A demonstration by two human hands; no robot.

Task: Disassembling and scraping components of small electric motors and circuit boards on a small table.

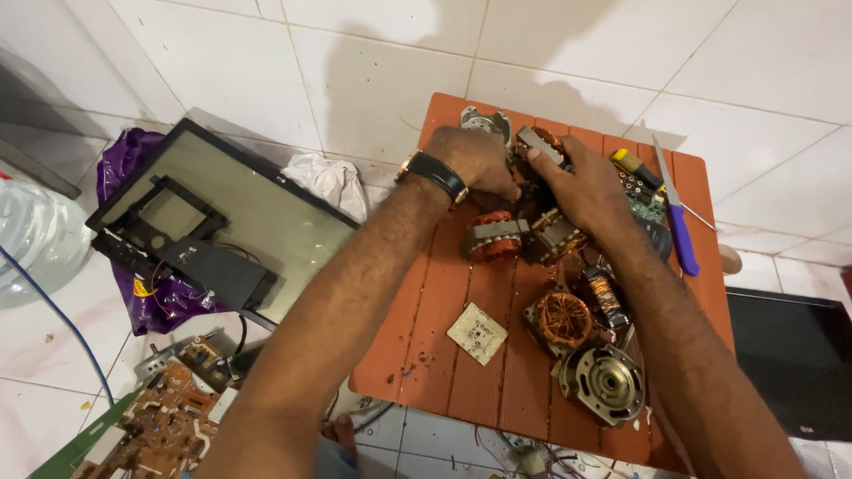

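Both hands, the left hand (475,160) and right hand (581,186), are closed on a copper-wound motor stator (537,146) over the red tabletop (444,310), apparently being pried apart; firmer leverage seems needed.

Bare forearms; black-strapped wristwatch (433,171), gold case.

On my low table (444,302): motor stators (524,232) centre, under both my hands; coil (564,319) nearer; knife (678,213) right. Off-table left: screen panel (257,222), circuit board (160,426).
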